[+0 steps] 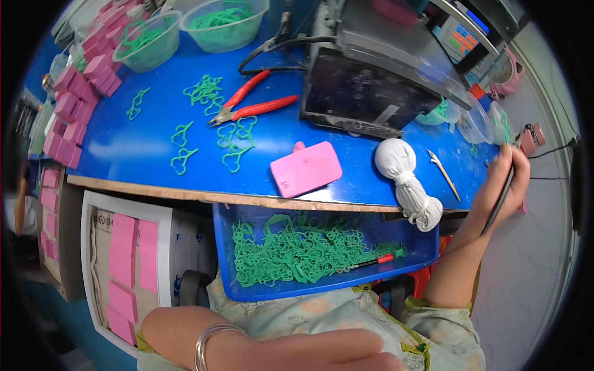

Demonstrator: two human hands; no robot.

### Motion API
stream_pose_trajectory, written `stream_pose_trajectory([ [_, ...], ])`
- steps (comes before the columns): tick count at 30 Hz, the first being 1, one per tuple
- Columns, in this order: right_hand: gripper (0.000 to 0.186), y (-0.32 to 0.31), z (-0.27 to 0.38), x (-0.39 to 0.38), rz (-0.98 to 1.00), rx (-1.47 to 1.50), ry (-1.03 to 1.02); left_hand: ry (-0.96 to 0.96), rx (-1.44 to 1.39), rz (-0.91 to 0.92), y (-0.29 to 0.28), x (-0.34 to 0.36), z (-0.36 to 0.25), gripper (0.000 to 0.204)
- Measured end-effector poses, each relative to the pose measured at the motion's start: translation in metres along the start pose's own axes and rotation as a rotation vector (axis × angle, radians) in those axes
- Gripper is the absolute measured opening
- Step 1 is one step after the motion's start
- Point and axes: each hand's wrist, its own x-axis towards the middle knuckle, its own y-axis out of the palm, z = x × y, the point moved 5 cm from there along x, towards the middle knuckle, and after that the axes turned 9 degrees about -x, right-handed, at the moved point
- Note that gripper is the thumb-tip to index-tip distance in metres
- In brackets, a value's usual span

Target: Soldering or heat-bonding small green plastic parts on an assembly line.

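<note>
My right hand (501, 188), at the table's right edge, is closed on a dark slim tool (500, 203); pale green pieces (502, 127) show at its fingertips, too small to make out clearly. My left hand (334, 349) lies low over my lap, fingers stretched out and holding nothing visible. Near my right hand are a wooden stick (444, 174) and a white tied cloth bundle (396, 161), with a pink block (306, 168) left of them. Below the table edge, a blue tray (226, 272) holds a mass of green cut-out pieces (291, 250) and a red-and-black tool (383, 258).
The blue table (117, 151) carries red-handled pliers (266, 106), small green clusters (204, 89), tubs of green pieces (148, 52), stacked pink blocks (71, 123) and a black machine (362, 89). Pink slabs (120, 260) lie in an open box at lower left.
</note>
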Motion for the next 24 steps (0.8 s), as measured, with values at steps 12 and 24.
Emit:
stream_pose_trajectory([
  [12, 0.015, 0.065, -0.061, 0.037, 0.445, -0.130, -0.061, -0.447, 0.810, -0.069, -0.088, -0.007, -0.012, 0.011],
  [24, 0.019, -0.035, 0.019, -0.006, 0.130, 0.036, -0.055, -0.851, 1.131, 0.147, -0.110, -0.041, 0.112, 0.029],
])
